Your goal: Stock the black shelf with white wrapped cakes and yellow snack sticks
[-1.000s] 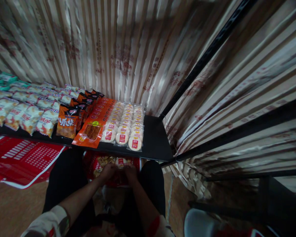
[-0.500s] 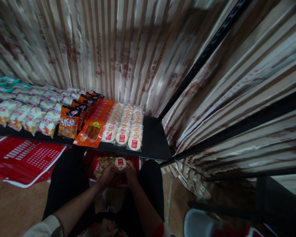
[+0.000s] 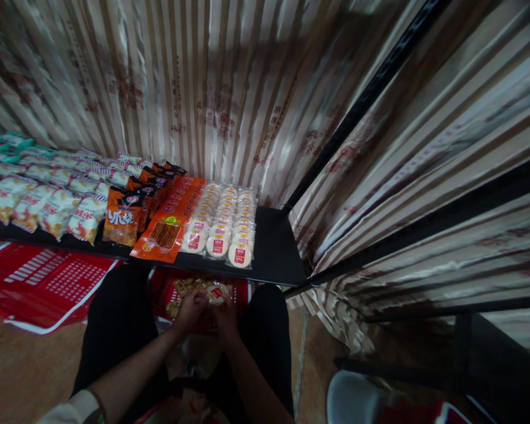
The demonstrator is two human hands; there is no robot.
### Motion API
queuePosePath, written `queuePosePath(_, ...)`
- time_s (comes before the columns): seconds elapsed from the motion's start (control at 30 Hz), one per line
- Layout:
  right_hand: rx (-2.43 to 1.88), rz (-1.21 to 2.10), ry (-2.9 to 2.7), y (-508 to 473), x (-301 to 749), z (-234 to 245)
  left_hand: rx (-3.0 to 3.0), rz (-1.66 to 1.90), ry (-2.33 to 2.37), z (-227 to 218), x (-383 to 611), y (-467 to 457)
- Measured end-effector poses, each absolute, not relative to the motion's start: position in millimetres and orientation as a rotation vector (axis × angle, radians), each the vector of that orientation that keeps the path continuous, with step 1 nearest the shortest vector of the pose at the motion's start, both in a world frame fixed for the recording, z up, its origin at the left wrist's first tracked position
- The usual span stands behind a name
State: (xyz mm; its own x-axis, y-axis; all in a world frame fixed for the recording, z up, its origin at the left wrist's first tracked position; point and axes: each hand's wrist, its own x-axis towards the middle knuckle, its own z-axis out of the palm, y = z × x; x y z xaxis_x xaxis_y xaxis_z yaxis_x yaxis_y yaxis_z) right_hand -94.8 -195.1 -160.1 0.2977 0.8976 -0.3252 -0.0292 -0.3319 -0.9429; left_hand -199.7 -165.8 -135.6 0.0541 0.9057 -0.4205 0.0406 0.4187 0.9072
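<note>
Between my knees, just below the shelf's front edge, both hands grip a round white cracker in a clear wrapper with a red label. My left hand pinches its left side. Closed on the right side is my right hand. The cracker looks tilted, its label turned at an angle. Under the hands, a red basket holds several tan packs, hard to make out in the dim light. Above, rows of similar wrapped crackers lie overlapped on the black shelf.
Left of the crackers lie a flat orange snack pouch, orange and black bags and several white snack bags. Another red basket sits below the shelf at left. A black metal post rises at the right, before a striped curtain.
Both hands have shifted slightly left, and the wrapped cracker has turned from facing up squarely to a tilted angle. The shelf goods have not moved.
</note>
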Motion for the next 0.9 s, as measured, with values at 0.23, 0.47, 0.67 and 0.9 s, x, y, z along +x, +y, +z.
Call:
queuePosePath(0.23, -1.588, 1.205, -0.719, -201.4, -107.0, -154.6, 1.031, 0.889, 1.404, -135.3, -201.3, -164.7)
queuePosePath(0.47, -1.631, 1.174, -0.848, -208.6, -120.1, -140.4, 1.258, 0.91, 1.572, -136.9, -203.8, -160.1)
queuePosePath(0.67, -1.679, 1.219, -0.93, -212.5, -123.3, -129.1, 1.314, 0.818, 1.664, -141.7, -207.9, -158.5)
queuePosePath(0.9, -1.64, 1.25, -1.04, -215.7, -123.2, -121.2, 1.314, 0.86, 1.672, -143.6, -211.3, -155.5)
